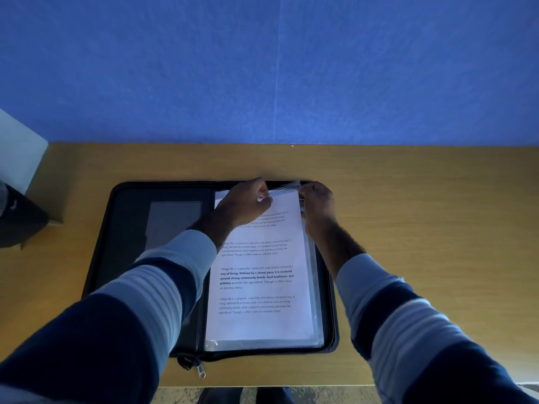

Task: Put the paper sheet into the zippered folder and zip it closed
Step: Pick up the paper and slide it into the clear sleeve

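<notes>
A black zippered folder [122, 228] lies open flat on the wooden desk. On its right half rests a white paper sheet [259, 290] with printed paragraphs, lying over clear plastic sleeves [318, 325]. My left hand [248, 204] pinches the sheet's top edge near the middle. At the top right corner my right hand [318, 208] grips the sheet together with the lifted rim of a clear sleeve. The zipper pull [200, 371] hangs at the folder's near edge by the spine. The left half shows a grey inner pocket [172, 223].
The wooden desk [423, 214] runs to a blue wall [262, 68] at the back. A dark object [17, 220] and a white panel [20, 150] stand at the far left. The desk's front edge lies just below the folder.
</notes>
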A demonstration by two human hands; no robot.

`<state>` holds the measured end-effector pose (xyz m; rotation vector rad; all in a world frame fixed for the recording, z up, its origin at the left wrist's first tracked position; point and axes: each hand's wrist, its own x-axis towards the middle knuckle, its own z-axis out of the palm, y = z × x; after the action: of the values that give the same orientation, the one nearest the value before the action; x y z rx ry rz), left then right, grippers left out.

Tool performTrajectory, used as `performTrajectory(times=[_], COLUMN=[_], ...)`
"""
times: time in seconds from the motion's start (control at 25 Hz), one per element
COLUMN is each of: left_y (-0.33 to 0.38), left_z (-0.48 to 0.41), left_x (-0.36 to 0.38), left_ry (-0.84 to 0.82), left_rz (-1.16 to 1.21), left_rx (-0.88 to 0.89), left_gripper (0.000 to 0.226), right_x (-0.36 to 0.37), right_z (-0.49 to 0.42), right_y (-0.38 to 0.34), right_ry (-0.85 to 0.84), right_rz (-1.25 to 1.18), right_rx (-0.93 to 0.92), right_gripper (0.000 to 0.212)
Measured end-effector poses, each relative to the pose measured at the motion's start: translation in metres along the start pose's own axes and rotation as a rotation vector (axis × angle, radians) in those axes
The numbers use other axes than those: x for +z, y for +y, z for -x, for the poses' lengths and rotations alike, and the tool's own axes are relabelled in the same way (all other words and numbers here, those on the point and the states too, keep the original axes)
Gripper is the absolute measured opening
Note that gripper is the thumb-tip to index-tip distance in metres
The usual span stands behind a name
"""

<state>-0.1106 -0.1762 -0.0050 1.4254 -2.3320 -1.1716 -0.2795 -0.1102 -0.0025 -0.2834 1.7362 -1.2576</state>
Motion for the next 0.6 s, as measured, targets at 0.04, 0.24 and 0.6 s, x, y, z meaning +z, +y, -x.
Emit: performTrajectory(times=[0.04,0.24,0.6], left_y=[0.001,0.003,-0.035], left_z=[0.000,0.001,0.110], left_x=[0.000,-0.002,0.059], left_ry=[-0.006,-0.013,0.315], left_rz=[0.008,-0.001,-0.244], left_rx=[-0.007,-0.053,-0.213], left_gripper=[0.016,0.021,0.074], right_x=[0.000,0.004,-0.002], right_z=[0.000,0.001,0.001], right_y=[0.000,0.003,0.013], right_ry=[0.006,0.038,0.136], right_rz=[-0.006,-0.003,0.488], right_rx=[-0.001,-0.020,-0.283], right_gripper=[0.022,0.019,0.016])
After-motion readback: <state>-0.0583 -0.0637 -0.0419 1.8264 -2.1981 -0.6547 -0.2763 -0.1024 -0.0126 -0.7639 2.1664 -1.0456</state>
